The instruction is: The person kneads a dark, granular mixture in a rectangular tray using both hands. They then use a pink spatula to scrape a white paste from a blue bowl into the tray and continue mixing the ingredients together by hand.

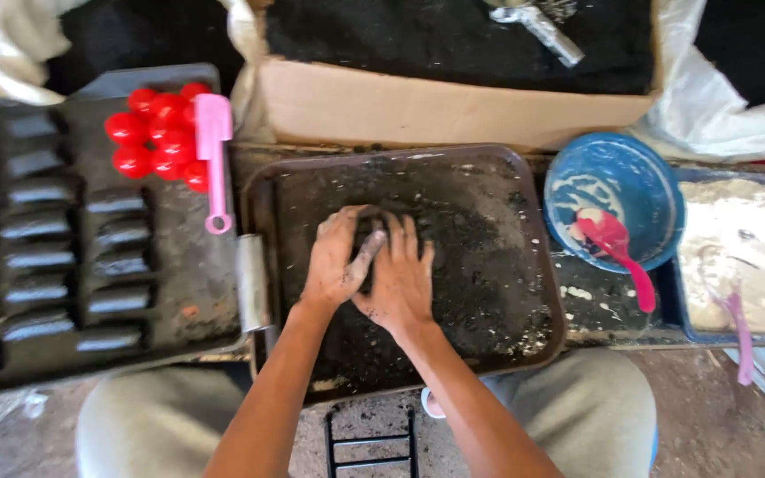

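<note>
Both my hands press together on a lump of black powdery material (372, 226) in the middle of a dark, dirty tray (489, 177). My left hand (336, 258) cups the lump from the left, fingers curled round it. My right hand (400, 276) lies flat over its right side, fingers stretched forward and dusted with black. Most of the lump is hidden under the hands. Loose black grains and white specks cover the tray floor.
A black mould (64, 248) with rows of long slots lies left, with red balls (157, 137) and a pink spatula (214, 150) on it. A blue bowl (639, 168) holds a pink spoon (617, 248). A cardboard box (436, 111) of black powder stands behind; a tray of white powder (754, 239) is right.
</note>
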